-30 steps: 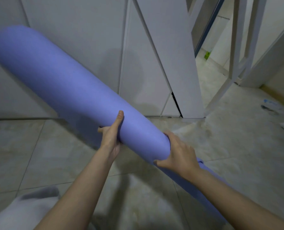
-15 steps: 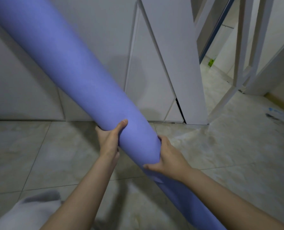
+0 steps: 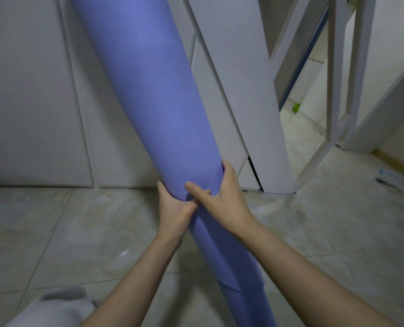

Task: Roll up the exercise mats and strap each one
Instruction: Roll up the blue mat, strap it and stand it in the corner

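A rolled purple exercise mat [image 3: 158, 95] stands steeply tilted in front of me, its top out of frame at the upper left and its lower end running down past the bottom edge. My left hand [image 3: 175, 213] grips the roll from the left side. My right hand [image 3: 222, 201] wraps it from the right, thumb across the front, touching the left hand. No strap is visible on the mat.
White cabinet doors [image 3: 31, 102] line the wall behind the mat. A white panel [image 3: 255, 90] leans at the right, with a white frame [image 3: 337, 90] and a doorway beyond. The floor is pale tile [image 3: 66, 232]. A grey cloth [image 3: 62, 308] lies at the bottom left.
The mat has swung from a low diagonal to nearly upright, its far end rising out of view. My two hands have come together on the roll.
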